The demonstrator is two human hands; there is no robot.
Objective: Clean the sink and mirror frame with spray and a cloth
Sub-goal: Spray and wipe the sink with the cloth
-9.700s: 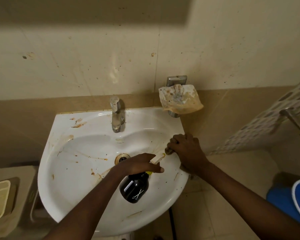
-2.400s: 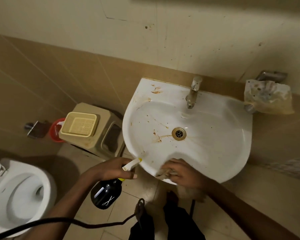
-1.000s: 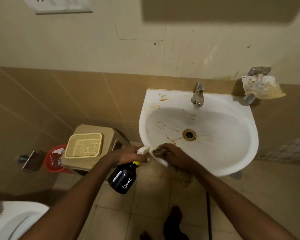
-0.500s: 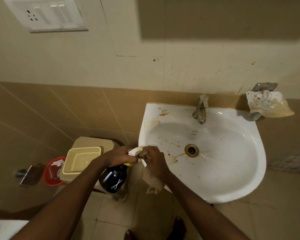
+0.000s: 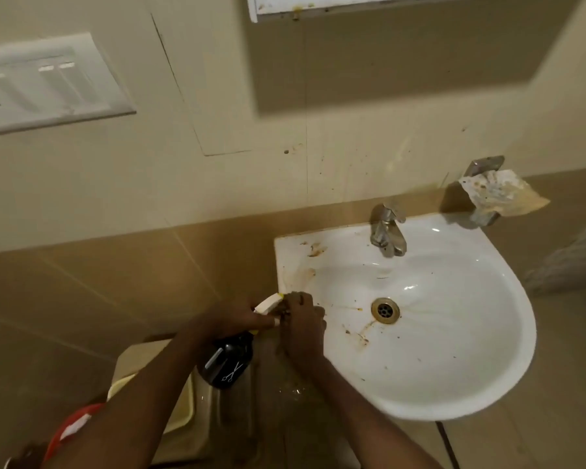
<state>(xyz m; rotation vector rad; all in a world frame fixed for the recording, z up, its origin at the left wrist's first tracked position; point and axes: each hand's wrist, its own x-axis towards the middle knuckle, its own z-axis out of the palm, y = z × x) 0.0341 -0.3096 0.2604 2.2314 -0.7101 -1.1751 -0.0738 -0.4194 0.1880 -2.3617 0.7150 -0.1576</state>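
Note:
A white wall sink (image 5: 487,394) carries brown stains around its drain (image 5: 385,310) and on its back left corner. My left hand (image 5: 227,321) grips a dark spray bottle (image 5: 226,365) with a white trigger head, just outside the sink's left rim. My right hand (image 5: 301,328) presses against that left rim, fingers closed on a brownish cloth (image 5: 285,374) that hangs below the hand, mostly hidden. The bottom edge of the white mirror frame (image 5: 318,10) shows at the top.
A metal tap (image 5: 386,230) stands at the sink's back. A soiled soap holder (image 5: 498,194) juts from the wall at right. A switch plate (image 5: 44,84) is at upper left. A beige bin (image 5: 180,401) and a red bucket (image 5: 70,424) sit below left.
My hands have moved along the sink's front rim from right to its left edge. The camera has tilted up, bringing the mirror frame into view.

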